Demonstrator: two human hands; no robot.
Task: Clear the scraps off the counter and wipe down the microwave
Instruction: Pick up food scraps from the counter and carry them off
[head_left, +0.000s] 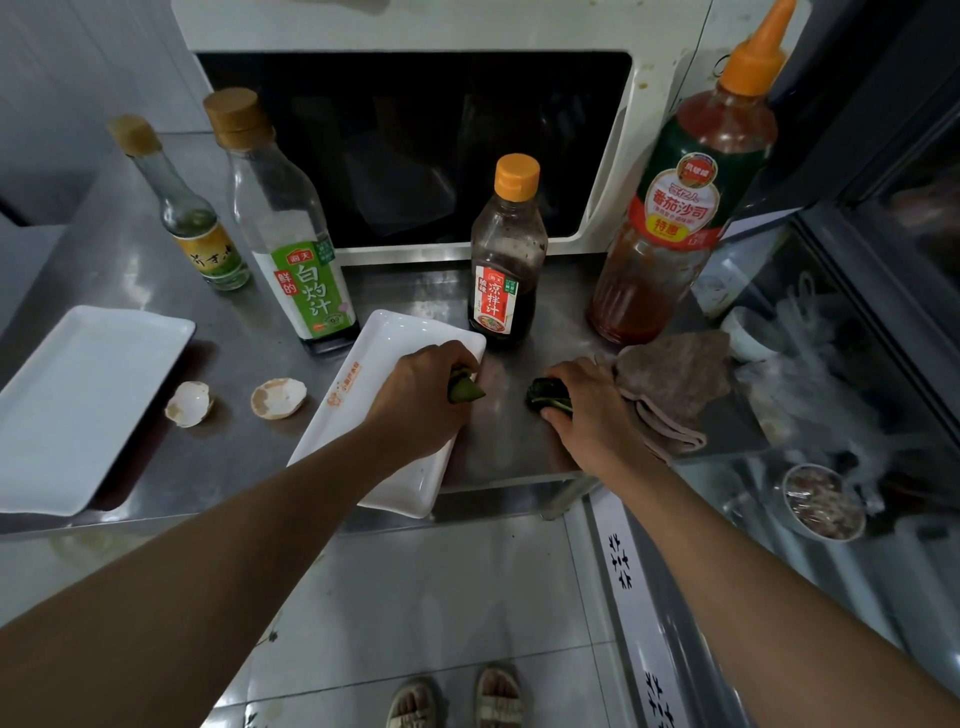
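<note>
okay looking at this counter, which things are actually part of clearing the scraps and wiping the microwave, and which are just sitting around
Part of the job:
green scrap in the left hand
dark green scrap under the right hand
two eggshell halves
cloth
microwave

Just sitting there:
four sauce bottles, such as the ketchup bottle
two white rectangular plates
</note>
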